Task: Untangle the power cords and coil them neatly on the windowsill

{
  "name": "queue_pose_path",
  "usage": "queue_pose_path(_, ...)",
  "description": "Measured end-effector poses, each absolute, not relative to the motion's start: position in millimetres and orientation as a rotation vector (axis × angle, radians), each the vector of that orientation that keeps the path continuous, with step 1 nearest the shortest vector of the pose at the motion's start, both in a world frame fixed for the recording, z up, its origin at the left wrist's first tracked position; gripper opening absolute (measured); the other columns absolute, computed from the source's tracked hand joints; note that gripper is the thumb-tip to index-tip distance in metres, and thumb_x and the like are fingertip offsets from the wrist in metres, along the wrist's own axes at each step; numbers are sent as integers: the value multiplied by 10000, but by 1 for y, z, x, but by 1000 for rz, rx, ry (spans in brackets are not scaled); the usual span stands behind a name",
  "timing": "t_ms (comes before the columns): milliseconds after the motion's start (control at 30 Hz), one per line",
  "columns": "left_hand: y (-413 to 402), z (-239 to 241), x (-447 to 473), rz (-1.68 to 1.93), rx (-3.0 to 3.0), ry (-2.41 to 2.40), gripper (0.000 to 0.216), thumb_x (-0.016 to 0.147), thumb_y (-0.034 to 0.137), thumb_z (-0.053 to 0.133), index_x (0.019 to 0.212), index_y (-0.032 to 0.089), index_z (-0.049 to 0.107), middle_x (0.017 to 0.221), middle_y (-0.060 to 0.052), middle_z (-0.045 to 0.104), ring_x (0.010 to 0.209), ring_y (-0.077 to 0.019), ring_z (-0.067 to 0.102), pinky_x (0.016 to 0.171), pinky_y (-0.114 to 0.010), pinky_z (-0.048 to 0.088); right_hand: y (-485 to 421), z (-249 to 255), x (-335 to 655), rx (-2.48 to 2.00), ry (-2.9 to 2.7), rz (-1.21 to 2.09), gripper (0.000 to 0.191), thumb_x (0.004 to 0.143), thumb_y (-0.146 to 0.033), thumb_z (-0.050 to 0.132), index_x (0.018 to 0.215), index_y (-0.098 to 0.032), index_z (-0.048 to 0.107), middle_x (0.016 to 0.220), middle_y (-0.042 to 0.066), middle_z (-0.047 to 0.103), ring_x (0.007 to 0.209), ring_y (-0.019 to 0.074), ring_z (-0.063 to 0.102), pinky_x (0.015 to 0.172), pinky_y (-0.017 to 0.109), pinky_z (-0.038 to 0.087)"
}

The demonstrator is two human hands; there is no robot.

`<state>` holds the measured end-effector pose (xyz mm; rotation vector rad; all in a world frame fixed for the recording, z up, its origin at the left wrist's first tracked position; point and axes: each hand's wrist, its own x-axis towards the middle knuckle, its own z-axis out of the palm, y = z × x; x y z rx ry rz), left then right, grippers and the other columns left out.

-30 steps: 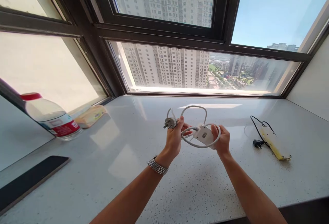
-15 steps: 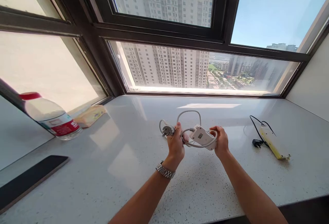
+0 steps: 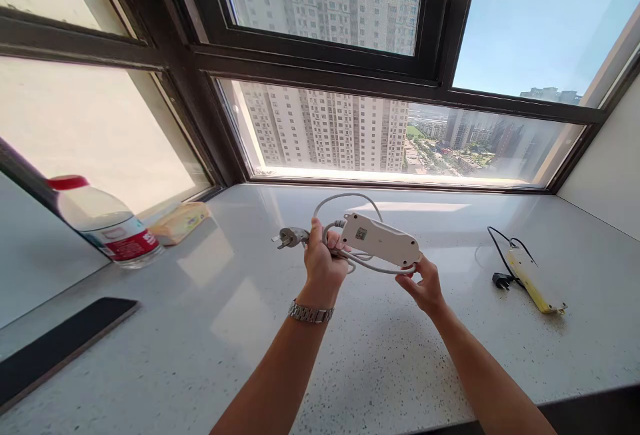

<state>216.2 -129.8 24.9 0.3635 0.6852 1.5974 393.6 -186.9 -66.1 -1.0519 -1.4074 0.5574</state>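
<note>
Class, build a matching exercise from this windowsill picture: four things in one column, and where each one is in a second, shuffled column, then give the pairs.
1. white power strip
2. plug
3. water bottle
4. yellowed power strip

a. lying on the counter, far right
b. standing at the far left
c. held between both hands
d. sticking out beside the left hand

Pairs: 1-c, 2-d, 3-b, 4-a

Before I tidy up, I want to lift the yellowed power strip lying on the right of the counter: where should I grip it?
Grip the yellowed power strip across its long narrow body, near the middle, coming down from above. It lies flat on the counter, and its black cord trails from the far end.
</note>
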Motion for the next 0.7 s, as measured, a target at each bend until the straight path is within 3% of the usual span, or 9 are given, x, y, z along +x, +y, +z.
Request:
queue_pose_path(100, -134, 18, 218, 1570, 468, 665, 511, 757, 437, 694, 559, 194, 290, 386, 107, 283, 318, -32, 285, 368, -166, 293, -187, -62, 401, -910, -1441, 862, 753, 633, -820, 526, 1096, -231, 605, 1018, 99, 644, 905, 256, 587, 785, 372, 461)
queue_pose_path(167, -136, 14, 221, 1576, 577, 644, 522, 735, 467, 707, 547, 192, 306, 389, 97, 304, 331, -40, 312, 363, -171, 291, -185, -61, 406, -868, -1469, 938, 770, 684, -848, 414, 1096, -233, 628, 1155, 109, 609, 1070, 283, 550, 901, 410, 425)
queue_pose_path(233, -138, 14, 224, 1598, 671, 611, 526, 735, 488, 700, 529, 188, 319, 393, 85, 315, 355, -52, 355, 371, -174, 309, -182, -65, 410, -930, -1493, 961, 708, 736, -811, 398, 1016, -219, 665, 1150, 112, 610, 1112, 284, 529, 933, 425, 406)
queue_pose_path(333, -139, 20, 225, 1620, 722, 584, 528, 752, 471, 692, 509, 180, 326, 405, 83, 300, 365, -49, 361, 382, -169, 324, -179, -75, 410, -1128, -1579, 1065, 609, 704, -699, 596, 1054, -205, 663, 1060, 116, 640, 1003, 258, 568, 819, 384, 466)
queue_pose_path(467, -137, 38, 222, 1533, 834, 570, 495, 775, 462, 676, 529, 181, 352, 402, 87, 294, 341, -52, 341, 365, -167, 320, -177, -84, 405, -1267, -1593, 1166, 660, 618, -535, 765, 1185, -232, 614, 1123, 116, 617, 786, 179, 586, 574, 264, 478)
queue_pose_path(600, -129, 62, 220, 1543, 902, 572, 484, 779, 456, 672, 540, 186, 347, 397, 88, 306, 315, -59, 351, 339, -167, 314, -178, -83, 401, -1335, -1446, 1153, 544, 681, -558, 709, 1094, -208, 665, 1030, 106, 663, 690, 152, 595, 510, 230, 445)
queue_pose_path(700, -122, 77, 219, 1561, 950, 571, 471, 782, 450, 668, 540, 190, 359, 398, 84, 319, 301, -68, 367, 324, -174, 311, -179, -79, 397, -1253, -1407, 1257, 545, 778, -659, 539, 1007, -189, 695, 962, 107, 686, 662, 159, 603, 495, 232, 426)
